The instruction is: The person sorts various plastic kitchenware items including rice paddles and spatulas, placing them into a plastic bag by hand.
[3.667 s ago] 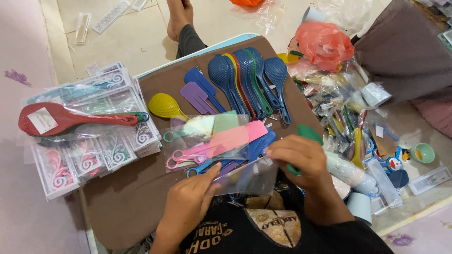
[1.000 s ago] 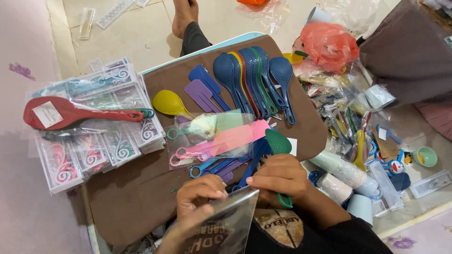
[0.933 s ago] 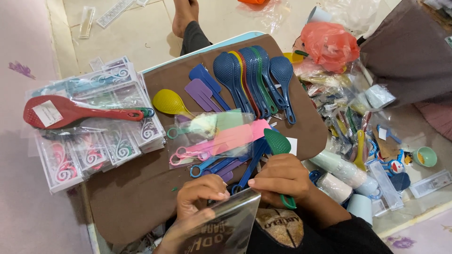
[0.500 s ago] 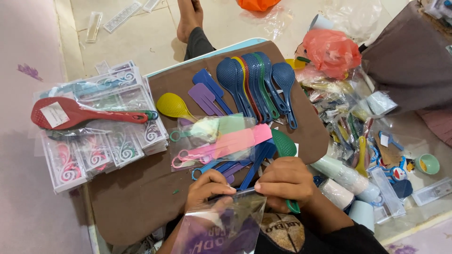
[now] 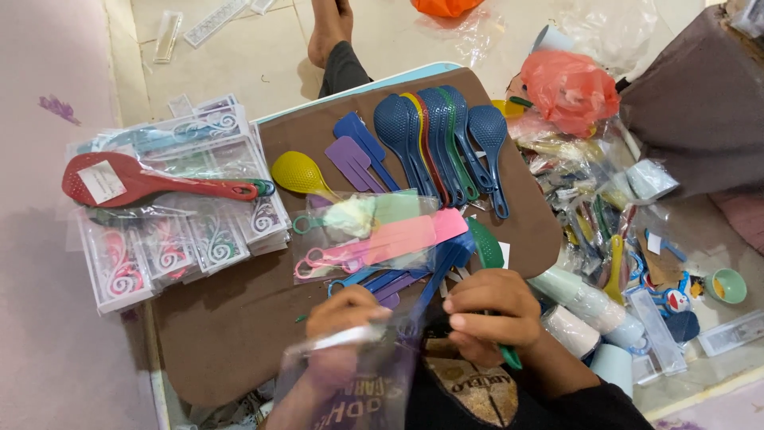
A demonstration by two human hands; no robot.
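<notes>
The clear plastic bag (image 5: 350, 374) has risen upright, now pinched open by both hands.

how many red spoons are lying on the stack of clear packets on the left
1. A single red spoon lies across the top of the stack of clear packets, bowl to the left. Others could be hidden under the packets.

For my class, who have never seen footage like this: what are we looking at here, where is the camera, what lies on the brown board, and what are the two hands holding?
There is no machine: a person works with bare hands, filmed by a camera on their head looking down. The left hand grips a clear plastic bag, which is blurred. The right hand holds a green plastic utensil. On the brown board lie dark blue rice scoops, a yellow scoop and bagged pastel utensils. Beside it, a red scoop rests on stacked clear packets.
</notes>
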